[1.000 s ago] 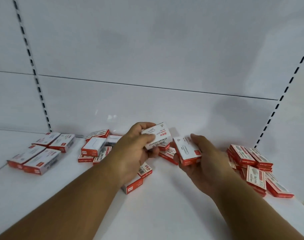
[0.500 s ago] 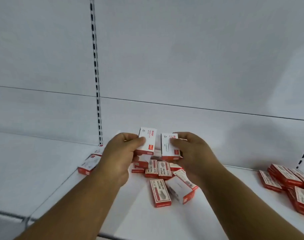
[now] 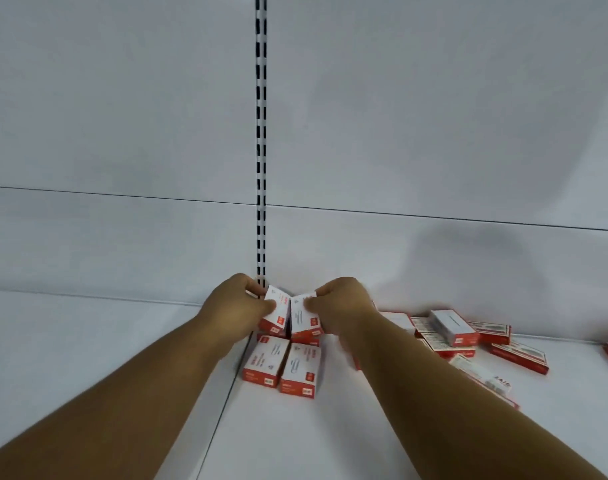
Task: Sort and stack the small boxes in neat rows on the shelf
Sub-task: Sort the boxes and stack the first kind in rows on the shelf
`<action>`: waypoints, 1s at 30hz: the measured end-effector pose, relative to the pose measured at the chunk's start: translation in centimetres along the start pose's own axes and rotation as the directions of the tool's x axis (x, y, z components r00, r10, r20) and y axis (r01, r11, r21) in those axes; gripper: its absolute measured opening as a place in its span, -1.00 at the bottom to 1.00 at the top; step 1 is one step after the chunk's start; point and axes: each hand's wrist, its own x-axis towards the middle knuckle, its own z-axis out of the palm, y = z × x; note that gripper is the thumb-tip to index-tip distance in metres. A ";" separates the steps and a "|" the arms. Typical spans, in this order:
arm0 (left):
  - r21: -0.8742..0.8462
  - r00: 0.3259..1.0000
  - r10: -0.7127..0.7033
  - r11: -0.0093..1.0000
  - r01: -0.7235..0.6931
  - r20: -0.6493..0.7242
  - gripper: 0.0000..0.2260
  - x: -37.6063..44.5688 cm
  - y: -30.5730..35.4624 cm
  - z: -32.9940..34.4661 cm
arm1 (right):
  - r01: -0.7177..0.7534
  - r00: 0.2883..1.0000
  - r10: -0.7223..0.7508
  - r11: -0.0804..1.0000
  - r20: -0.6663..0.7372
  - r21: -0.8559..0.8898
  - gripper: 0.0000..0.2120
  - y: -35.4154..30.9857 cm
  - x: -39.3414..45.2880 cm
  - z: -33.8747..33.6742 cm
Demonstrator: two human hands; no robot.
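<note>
Left hand [image 3: 238,303] and right hand [image 3: 342,304] each pinch a box over the back row [image 3: 288,337], probably two deep. Tilted set-down could topple it.

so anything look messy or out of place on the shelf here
Yes: the loose boxes right of the hands lie jumbled at mixed angles, some overlapping. The two front boxes by the shelf seam sit side by side, fairly neat.
</note>
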 end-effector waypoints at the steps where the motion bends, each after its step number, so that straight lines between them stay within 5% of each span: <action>1: 0.015 1.000 0.003 1.000 -0.003 0.007 -0.85 0.4 -0.5 0.1 | 0.018 0.999 -0.021 0.994 -0.027 -0.107 -0.85 0.0 0.3 0.3; 6: 0.162 0.992 0.117 0.979 -0.121 0.037 -0.80 0.7 -1.7 0.2 | 0.061 0.989 -0.118 0.873 -0.088 -0.484 -0.77 0.0 0.8 1.0; 14: 0.333 0.928 0.364 0.887 -0.321 -0.076 -0.84 -0.4 -0.2 0.5 | 0.226 0.908 -0.355 0.862 -0.223 -0.453 -0.89 -0.1 -0.7 -0.2; 20: 0.164 0.863 0.439 0.859 -0.485 0.250 -0.89 -2.7 3.0 2.3 | 0.216 0.828 -0.407 0.867 -0.386 -0.450 -0.87 1.5 -2.8 -7.0; 30: 0.379 0.820 0.423 0.738 -0.559 0.385 -0.81 -2.7 4.9 8.1 | 0.180 0.952 -0.284 0.821 -0.114 -0.542 -0.97 6.4 -3.5 -10.1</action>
